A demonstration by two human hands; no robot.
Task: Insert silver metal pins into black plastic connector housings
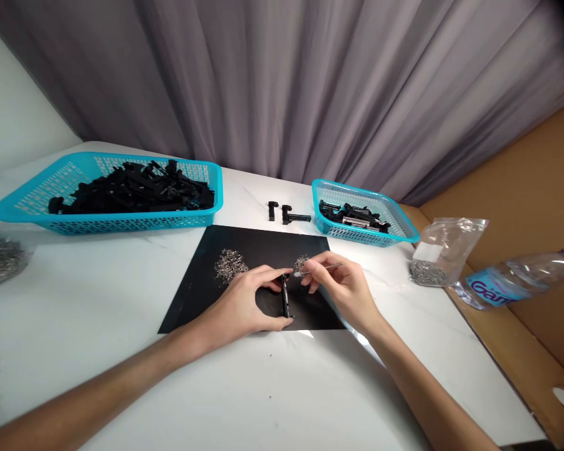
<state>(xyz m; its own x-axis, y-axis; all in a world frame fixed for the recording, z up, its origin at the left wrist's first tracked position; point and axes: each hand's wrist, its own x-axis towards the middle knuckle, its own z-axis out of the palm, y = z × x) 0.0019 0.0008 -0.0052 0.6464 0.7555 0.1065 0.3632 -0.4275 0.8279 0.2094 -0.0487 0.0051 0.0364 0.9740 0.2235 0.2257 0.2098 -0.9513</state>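
Part (285, 297), black and slim, is between the two hands, near the near edge of a dark mat (192, 294); whether it rests there is unclear. Its long axis runs from the mat's near edge toward its far edge. The left hand (242, 300) is nearer, gripping it end to end, thumb at the near end, fingers at the far end. The right hand (338, 282) pinches a thin tool (297, 274), tip close to the part's far end; contact cannot be told.

A metal pile (230, 266) sits toward the mat's left edge, a smaller heap (301, 263) toward its right.

Along the table's far edge, the left basket (136, 225) holds many black pieces; the right basket (357, 235) holds fewer, some silvery. By the table's right edge, a clear bag (427, 274) holds metal bits.
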